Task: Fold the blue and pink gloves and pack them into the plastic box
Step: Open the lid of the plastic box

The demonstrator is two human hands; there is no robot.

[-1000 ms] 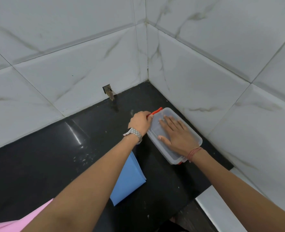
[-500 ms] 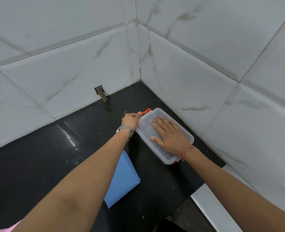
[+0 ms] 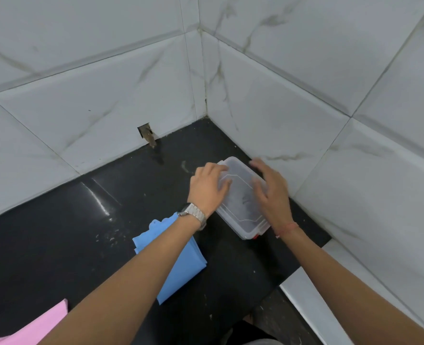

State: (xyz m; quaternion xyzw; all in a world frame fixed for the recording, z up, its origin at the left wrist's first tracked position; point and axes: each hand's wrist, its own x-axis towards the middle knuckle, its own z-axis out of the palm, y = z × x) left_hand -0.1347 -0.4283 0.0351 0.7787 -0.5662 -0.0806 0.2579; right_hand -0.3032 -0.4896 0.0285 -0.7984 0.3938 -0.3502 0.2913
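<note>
The plastic box [image 3: 243,199] sits on the black counter [image 3: 81,220], tucked near the corner where the two tiled walls [image 3: 293,95] meet. Its long axis runs diagonally – far end toward the wall corner, near end back toward the person and to the right. A small red clip [image 3: 255,236] shows at the near end. The clear lid is on the box; a dark patch shows through it, but what's inside can't be made out. No readable label or writing anywhere.

Left hand [image 3: 207,188] is at the box's left long edge, fingers curled over the lid rim and holding it. Right hand [image 3: 271,190] is at the opposite long side, fingers spread and fairly straight, lying against the lid edge – no clear clench, and whether it's pressing or just resting can't be told. So the box lies between the two hands.

Just behind the left wrist, w/ its metal watch [image 3: 193,215], lies the blue glove [image 3: 178,265], flat on the counter and partly under the left forearm, well short of the box. The pink glove [image 3: 44,322] is further back still, at the lower left edge of view, only partly seen
</note>
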